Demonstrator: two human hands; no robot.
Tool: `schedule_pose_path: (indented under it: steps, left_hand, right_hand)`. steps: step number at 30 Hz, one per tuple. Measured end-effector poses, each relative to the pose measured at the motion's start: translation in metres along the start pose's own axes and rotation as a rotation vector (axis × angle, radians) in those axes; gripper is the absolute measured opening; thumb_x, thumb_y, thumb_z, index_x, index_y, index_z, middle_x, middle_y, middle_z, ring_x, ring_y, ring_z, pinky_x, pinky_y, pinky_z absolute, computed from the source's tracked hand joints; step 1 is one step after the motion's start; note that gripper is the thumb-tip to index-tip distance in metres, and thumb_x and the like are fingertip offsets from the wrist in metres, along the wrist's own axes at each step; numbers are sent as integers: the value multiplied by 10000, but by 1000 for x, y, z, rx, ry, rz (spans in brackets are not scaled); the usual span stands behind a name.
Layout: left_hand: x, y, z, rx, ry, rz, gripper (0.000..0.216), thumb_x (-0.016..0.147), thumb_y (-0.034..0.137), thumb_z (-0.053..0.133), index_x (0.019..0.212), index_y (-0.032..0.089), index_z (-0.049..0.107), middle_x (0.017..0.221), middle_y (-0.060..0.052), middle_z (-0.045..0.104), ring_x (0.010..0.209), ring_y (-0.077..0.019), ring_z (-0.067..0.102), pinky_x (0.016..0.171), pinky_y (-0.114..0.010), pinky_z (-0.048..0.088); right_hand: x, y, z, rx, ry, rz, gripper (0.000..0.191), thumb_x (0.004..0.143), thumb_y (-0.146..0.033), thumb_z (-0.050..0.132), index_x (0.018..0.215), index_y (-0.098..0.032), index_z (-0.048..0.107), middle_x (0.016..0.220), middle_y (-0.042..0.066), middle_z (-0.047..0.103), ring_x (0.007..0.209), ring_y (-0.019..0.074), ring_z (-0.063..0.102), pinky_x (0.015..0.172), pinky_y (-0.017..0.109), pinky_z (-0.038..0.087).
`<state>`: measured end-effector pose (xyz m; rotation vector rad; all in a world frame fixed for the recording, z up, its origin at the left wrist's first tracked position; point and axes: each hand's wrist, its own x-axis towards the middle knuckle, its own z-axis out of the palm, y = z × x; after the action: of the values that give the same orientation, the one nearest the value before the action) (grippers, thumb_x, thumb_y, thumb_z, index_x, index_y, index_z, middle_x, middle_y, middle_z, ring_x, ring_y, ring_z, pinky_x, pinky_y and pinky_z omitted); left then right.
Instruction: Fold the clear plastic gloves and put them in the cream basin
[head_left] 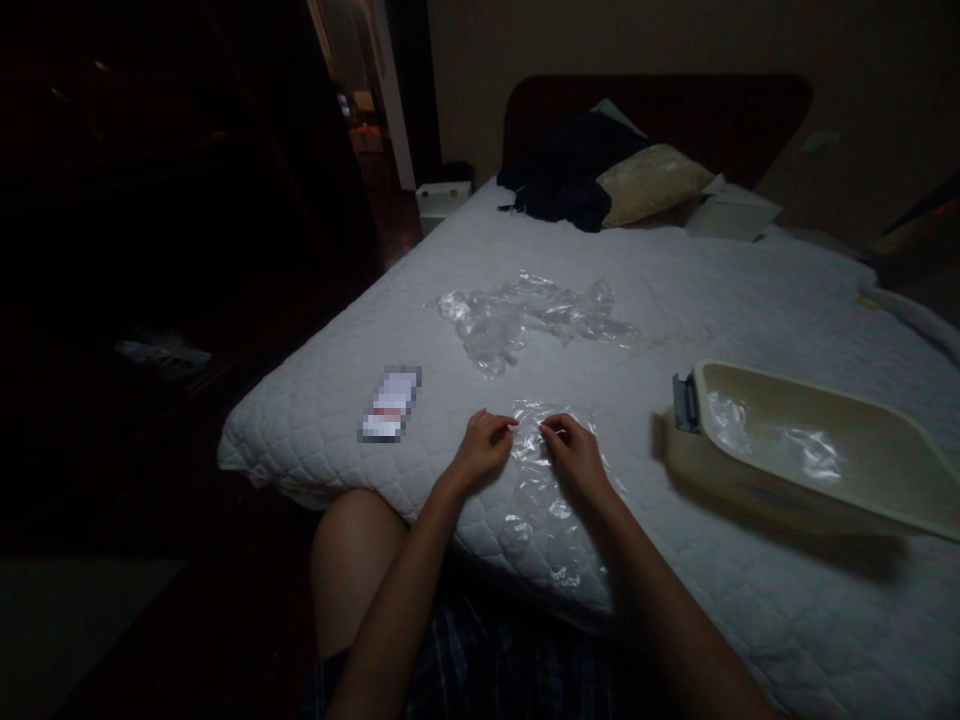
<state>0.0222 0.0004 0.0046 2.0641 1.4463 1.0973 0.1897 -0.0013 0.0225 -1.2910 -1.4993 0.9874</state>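
Observation:
A clear plastic bag lies spread over the near edge of the bed, its lower part reaching down toward my lap. At its upper left edge, my left hand pinches the film between thumb and fingers. My right hand is closed in a pinch on the same bag, a little to the right. Farther up the bed, a loose pile of crumpled clear plastic bags catches the light. To the left of my hands rests a flat phone-like object, blurred into blocks.
A cream plastic bin with a grey latch stands at the right, clear plastic inside it. White quilted bedding covers the bed. Dark clothing, a beige pillow and a flat pale box lie by the headboard.

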Motion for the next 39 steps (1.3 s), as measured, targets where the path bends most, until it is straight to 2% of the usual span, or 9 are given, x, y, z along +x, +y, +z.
schedule_pose_path:
  steps: [3, 7, 10, 14, 16, 23, 27, 35, 39]
  left_hand:
    - [-1, 3, -1, 35, -12, 14, 191, 765, 196, 506, 935, 202, 594, 737, 16, 578, 768, -138, 543, 998, -427, 272]
    - [-2, 8, -2, 93, -44, 72, 192, 754, 229, 543, 939, 197, 584, 834, -12, 578, 867, -168, 522, 970, -414, 298]
    - [-2, 10, -2, 102, -23, 82, 175, 759, 228, 544, 927, 193, 581, 901, -32, 562, 910, -177, 507, 925, -382, 341]
    - [-4, 15, -4, 101, 61, 46, 149, 761, 241, 550, 898, 193, 583, 918, -41, 539, 912, -180, 501, 855, -345, 386]
    - [-4, 17, -5, 117, 75, 40, 132, 770, 238, 539, 886, 193, 584, 903, -41, 541, 895, -178, 502, 825, -335, 394]
    - [-8, 16, 0, 227, -101, 136, 108, 806, 210, 498, 840, 199, 600, 854, -39, 580, 858, -181, 499, 794, -337, 385]
    - [-9, 11, 4, 249, -121, 142, 111, 808, 214, 500, 845, 199, 604, 862, -42, 583, 860, -181, 504, 791, -336, 385]
    - [-10, 10, 5, 254, -116, 125, 139, 819, 230, 484, 872, 192, 607, 858, -45, 580, 841, -175, 505, 785, -333, 394]
    - [-10, 11, 5, 254, -126, 112, 161, 817, 214, 478, 910, 197, 609, 874, -50, 578, 851, -179, 506, 788, -339, 400]
  right_hand:
    - [0, 4, 0, -148, 9, -65, 225, 793, -398, 461, 776, -196, 559, 699, 19, 574, 584, 151, 525, 561, 273, 409]
    - [-1, 4, -1, -469, 27, -232, 220, 834, -334, 418, 839, -194, 587, 805, 62, 589, 749, 190, 534, 693, 306, 397]
    - [-3, 1, -2, -600, 58, -250, 266, 856, -344, 382, 912, -187, 589, 871, 86, 580, 781, 202, 528, 715, 316, 389]
    - [-3, -6, -4, -559, 204, -172, 319, 851, -392, 385, 1012, -173, 550, 870, 92, 576, 746, 204, 522, 688, 320, 393]
    - [-2, -10, -6, -526, 231, -142, 319, 840, -396, 400, 1009, -168, 546, 817, 82, 578, 702, 199, 517, 660, 314, 390]
    - [5, -1, -6, -651, 115, -172, 233, 830, -349, 410, 837, -194, 584, 752, 65, 587, 673, 187, 514, 635, 294, 358]
    - [10, 11, -7, -728, 70, -153, 208, 808, -349, 443, 736, -203, 573, 705, 43, 581, 637, 171, 505, 591, 274, 334]
    - [18, 16, -15, -552, 18, -110, 218, 765, -363, 489, 704, -189, 605, 690, 35, 616, 647, 167, 532, 618, 279, 379]
    - [20, 18, -21, -351, 33, -91, 251, 743, -391, 507, 756, -183, 647, 742, 46, 645, 681, 181, 560, 654, 305, 415]
